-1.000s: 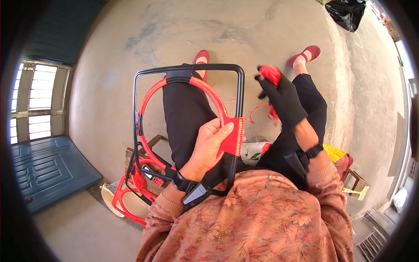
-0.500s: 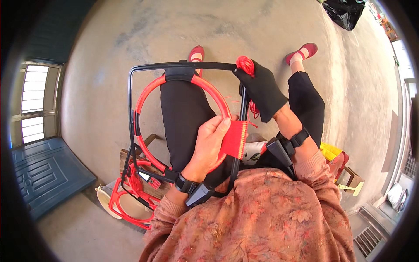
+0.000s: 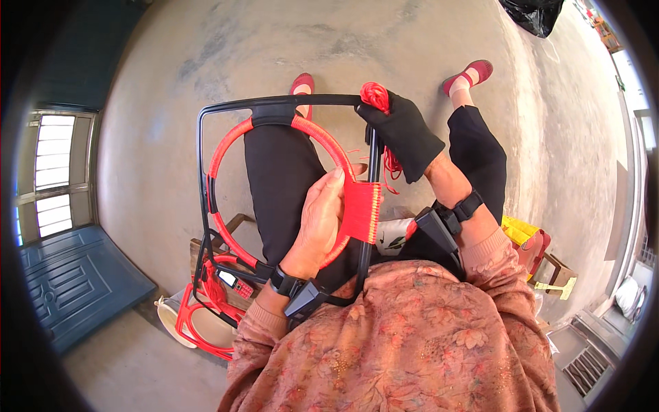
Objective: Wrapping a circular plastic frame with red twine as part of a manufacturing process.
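Seated work, black rectangular frame (image 3: 206, 206) across the lap, red-wrapped hoop (image 3: 226, 137) mounted inside it. Landmark: the frame's right bar.

- Left hand (image 3: 317, 223), bare: closed around the hoop's rim just left of the bar, thumb lying toward the woven red patch (image 3: 362, 211) that bridges hoop and bar.
- Right hand (image 3: 403, 132), black glove: closed on a small ball of red cord (image 3: 375, 95) at the top end of the bar, near the frame's upper right corner. Loose cord (image 3: 391, 161) trails down just right of the bar, from glove toward patch.
- Spare red hoops in a pale basin (image 3: 180, 323) on the floor, below the frame's lower left corner.

Risks, judged from this position:
- Trailing cord hangs slack beside the bar; likely to snag on the glove or loop over itself, causing a tangle at the patch.
- Glove probably dulls the feel on the ball; a slip could drop it to the concrete and unwind turns.
- Only the left grip seems to steady the hoop; if it eases during a pull, wraps in the patch may loosen or space unevenly.
- Frame rests on the knees only; a hard tug could tip it.
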A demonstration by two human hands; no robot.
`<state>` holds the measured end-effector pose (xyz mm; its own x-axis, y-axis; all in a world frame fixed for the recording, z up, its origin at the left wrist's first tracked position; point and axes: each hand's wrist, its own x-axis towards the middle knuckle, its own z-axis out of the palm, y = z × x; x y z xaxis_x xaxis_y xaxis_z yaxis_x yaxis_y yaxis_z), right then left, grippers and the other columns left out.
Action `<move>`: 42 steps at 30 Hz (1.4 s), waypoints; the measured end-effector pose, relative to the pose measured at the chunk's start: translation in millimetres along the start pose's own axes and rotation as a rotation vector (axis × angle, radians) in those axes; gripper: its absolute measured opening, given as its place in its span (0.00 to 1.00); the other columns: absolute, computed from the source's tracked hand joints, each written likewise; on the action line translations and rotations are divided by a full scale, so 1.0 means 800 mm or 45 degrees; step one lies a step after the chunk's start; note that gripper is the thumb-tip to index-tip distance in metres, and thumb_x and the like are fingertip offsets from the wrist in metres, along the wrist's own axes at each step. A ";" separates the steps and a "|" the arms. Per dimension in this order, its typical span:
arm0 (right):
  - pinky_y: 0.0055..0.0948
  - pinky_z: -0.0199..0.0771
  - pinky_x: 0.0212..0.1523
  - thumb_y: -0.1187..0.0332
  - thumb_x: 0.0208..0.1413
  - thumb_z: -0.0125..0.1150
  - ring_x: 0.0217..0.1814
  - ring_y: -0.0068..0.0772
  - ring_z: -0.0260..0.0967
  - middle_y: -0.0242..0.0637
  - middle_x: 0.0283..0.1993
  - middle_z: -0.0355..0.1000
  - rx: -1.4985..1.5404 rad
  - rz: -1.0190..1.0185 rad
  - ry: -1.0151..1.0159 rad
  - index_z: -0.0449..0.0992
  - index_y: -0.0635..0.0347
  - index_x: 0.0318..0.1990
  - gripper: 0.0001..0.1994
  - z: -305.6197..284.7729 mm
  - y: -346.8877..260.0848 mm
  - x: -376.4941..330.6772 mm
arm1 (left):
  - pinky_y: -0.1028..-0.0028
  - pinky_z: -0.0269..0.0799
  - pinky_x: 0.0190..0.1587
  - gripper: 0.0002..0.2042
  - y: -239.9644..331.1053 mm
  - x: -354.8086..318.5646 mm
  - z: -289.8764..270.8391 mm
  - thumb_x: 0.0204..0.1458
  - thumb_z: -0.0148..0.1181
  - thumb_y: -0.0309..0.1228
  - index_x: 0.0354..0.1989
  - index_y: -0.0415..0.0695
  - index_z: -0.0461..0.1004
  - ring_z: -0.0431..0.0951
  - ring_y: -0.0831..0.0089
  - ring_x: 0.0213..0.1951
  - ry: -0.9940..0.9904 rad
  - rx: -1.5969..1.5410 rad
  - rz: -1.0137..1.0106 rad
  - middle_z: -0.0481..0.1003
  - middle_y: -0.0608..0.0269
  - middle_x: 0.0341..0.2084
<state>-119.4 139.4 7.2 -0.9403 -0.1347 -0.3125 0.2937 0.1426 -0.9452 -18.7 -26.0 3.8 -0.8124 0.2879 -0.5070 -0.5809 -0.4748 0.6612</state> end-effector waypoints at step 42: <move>0.24 0.73 0.43 0.78 0.49 0.63 0.43 0.24 0.73 0.35 0.41 0.75 0.318 -0.108 0.375 0.73 0.65 0.50 0.18 0.024 0.007 -0.078 | 0.81 0.71 0.33 0.05 -0.004 -0.001 0.002 0.57 0.54 0.30 0.36 0.42 0.71 0.73 0.84 0.28 0.169 -0.012 0.232 0.74 0.69 0.28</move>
<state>-55.7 130.1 19.8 -0.9615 0.1563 -0.2260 0.2113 -0.1048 -0.9718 -16.0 -23.2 3.1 -0.8898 0.0847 -0.4484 -0.4239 -0.5172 0.7435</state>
